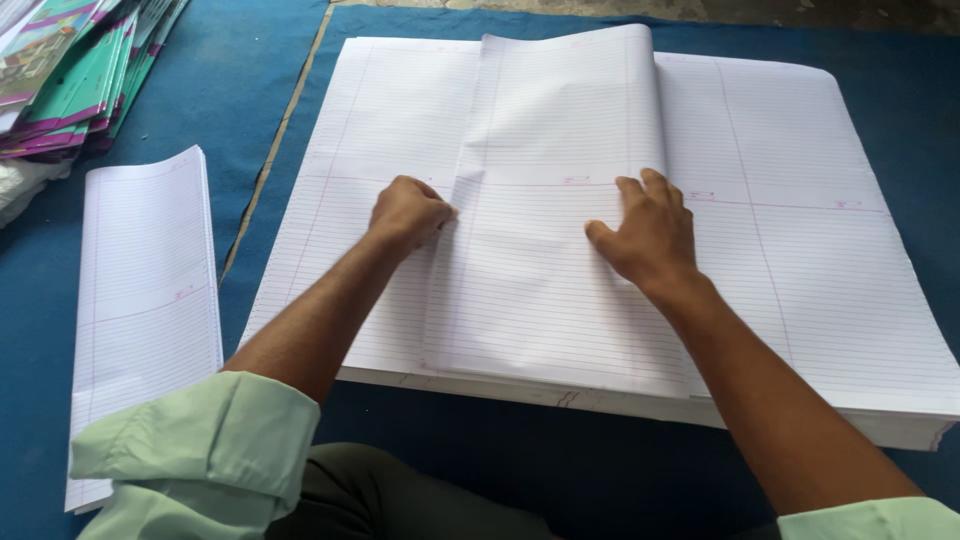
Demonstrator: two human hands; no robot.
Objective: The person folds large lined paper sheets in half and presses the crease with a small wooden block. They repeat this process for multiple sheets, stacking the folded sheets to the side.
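Far left, a stack of teal and purple printed booklet covers [70, 70] is sitting on the blue floor mat [240, 90], partly cut off by the frame edge. Just near of it, a narrow folded bundle of white ruled paper sheets [145, 300] is lying lengthwise on the mat, well apart from the main pile, its near end hidden under a pale green rolled-up sleeve [200, 450].

Centre, a big flat stack of wide white ruled paper sheets with pink margin lines [800, 300] is resting on the mat, taking up most of the view. On top of it, a folded section of white ruled sheets [560, 230] is lying doubled over, running near to far down the middle of the stack, the fold edge on its left side.

The left hand [408, 212] is sitting at the left edge of the folded section, fingers curled into a loose fist, knuckles pressing on the crease; it is gripping nothing that I can see. The right hand [645, 235] is lying flat, palm down, fingers spread and open, pressing on the right part of the folded section near its free edge, holding nothing. Both forearms are reaching in from the near side.
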